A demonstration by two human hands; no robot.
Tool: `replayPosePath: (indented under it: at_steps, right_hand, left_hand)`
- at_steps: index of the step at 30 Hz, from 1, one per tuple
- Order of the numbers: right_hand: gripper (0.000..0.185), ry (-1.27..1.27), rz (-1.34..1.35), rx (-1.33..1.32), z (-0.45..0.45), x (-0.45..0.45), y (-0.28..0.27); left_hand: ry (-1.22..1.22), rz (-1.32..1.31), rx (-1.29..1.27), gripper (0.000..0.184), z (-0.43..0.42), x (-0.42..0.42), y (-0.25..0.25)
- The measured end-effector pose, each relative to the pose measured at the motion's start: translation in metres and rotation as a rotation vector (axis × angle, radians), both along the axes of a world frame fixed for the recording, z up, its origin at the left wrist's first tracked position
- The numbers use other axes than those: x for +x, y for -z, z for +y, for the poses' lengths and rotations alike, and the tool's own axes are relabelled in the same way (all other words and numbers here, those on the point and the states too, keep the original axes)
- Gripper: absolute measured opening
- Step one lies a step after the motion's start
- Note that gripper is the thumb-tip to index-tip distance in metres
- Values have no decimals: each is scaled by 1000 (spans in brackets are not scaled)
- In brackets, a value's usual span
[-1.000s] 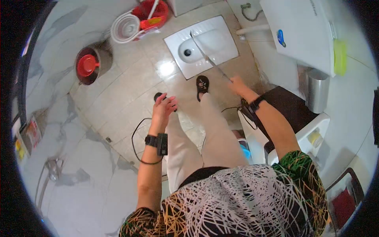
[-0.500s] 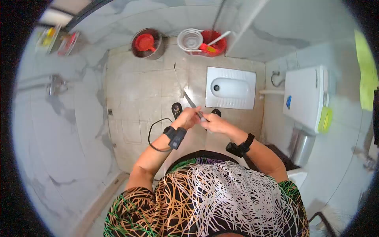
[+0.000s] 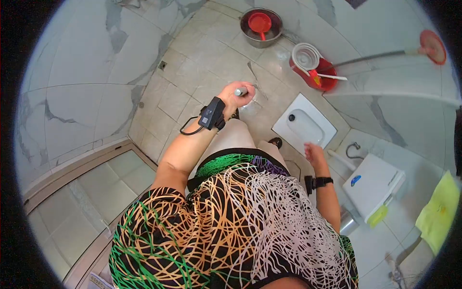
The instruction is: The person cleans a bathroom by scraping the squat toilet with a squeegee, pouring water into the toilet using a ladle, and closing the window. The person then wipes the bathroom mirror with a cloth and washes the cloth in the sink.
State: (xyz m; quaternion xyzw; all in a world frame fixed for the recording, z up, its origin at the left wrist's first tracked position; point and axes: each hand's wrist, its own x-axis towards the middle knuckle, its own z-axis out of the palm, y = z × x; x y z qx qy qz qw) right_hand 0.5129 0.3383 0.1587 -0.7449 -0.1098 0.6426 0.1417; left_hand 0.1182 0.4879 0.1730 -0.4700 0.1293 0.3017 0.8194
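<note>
My left hand [image 3: 236, 95] is closed around the grey handle of what looks like a floor squeegee [image 3: 241, 91]. The handle's end points up towards me. Beyond my fist, the thin dark strip [image 3: 252, 71] at its far end shows on the wet tiled floor, partly hidden by the hand. My right hand [image 3: 315, 154] is off the handle, out to the right near the squat toilet [image 3: 329, 130]. It holds nothing, and its fingers are loosely bent and apart. Black devices are strapped to both wrists.
At the far wall stand a metal basin [image 3: 261, 41] with a red dipper [image 3: 260, 23] and a red bucket [image 3: 329, 85] holding a white pail. A stick with a red round head [image 3: 433, 47] leans right. The white cistern [image 3: 374, 185] and yellow cloth [image 3: 438, 212] are at right.
Both hands were on the handle; my right hand has let go and moved right. The handle now stands more upright in my left hand. The view has turned to the left.
</note>
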Motion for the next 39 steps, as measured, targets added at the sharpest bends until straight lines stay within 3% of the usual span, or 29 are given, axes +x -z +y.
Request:
replayPosePath:
  at_steps: [1, 4, 6, 8, 11, 12, 14, 15, 17, 19, 20, 21, 23, 24, 27, 31, 34, 36, 37, 39]
  right_hand:
    - [15, 41, -1, 13, -29, 29, 26]
    - [18, 209, -46, -68, -109, 86, 55]
    - [19, 168, -33, -107, -216, 173, 166]
    - [20, 314, -131, -155, -199, 103, 67]
    - [18, 75, 9, -99, -212, 77, 54]
    - [18, 201, 36, -158, -211, 71, 48]
    - [17, 436, 112, -270, -179, 43, 36]
    - [16, 448, 45, -275, -166, 29, 37]
    - [16, 385, 156, -231, -145, 40, 61]
    - [15, 303, 183, -197, -111, 49, 81]
    - [15, 264, 157, -188, -91, 49, 92]
    - [14, 205, 113, -162, -70, 49, 103]
    - [14, 101, 32, -97, -15, 37, 103]
    - [13, 26, 0, -48, 18, 24, 88]
    - [17, 2, 4, 60, 98, -12, 68]
    - [20, -203, -17, 220, 150, -34, 80]
    - [19, -499, -102, 313, 181, -70, 113]
    - [21, -387, 79, 319, 198, -102, 102]
    - [28, -415, 120, 630, 190, -116, 132]
    - [43, -423, 95, 762, 206, -157, 155]
  left_hand:
    - [-105, 264, -59, 9, -7, -1, -19]
    - [-149, 174, -86, 11, -6, -9, 1]
    - [-81, 143, -119, 11, -1, -15, -11]
    - [-109, 209, -95, 10, -2, -21, -11]
    - [-150, 187, -195, 6, -3, -36, -7]
    - [-154, 215, -204, 5, -3, -40, -2]
    - [-178, 291, -213, 4, -8, -58, 8]
    - [-184, 280, -202, 4, -9, -67, 1]
    - [-183, 258, -173, 5, -18, -66, -11]
    - [-114, 864, 245, 6, -41, -68, -25]
    - [-192, 611, 15, 7, -39, -69, -67]
    - [-255, 312, -52, 21, -52, -110, 3]
    - [-240, 286, -87, 13, -36, -114, -37]
    - [-194, 351, -75, 8, -32, -139, -13]
    - [-259, 428, -28, 8, -28, -159, -37]
    - [-175, 692, 208, 6, -26, -156, -50]
    - [-142, 825, 209, 15, -19, -148, -62]
    - [-80, 884, 325, 20, -21, -152, -52]
    - [-21, 976, 369, 20, -25, -134, -66]
    - [-24, 1015, 343, 20, -14, -116, -65]
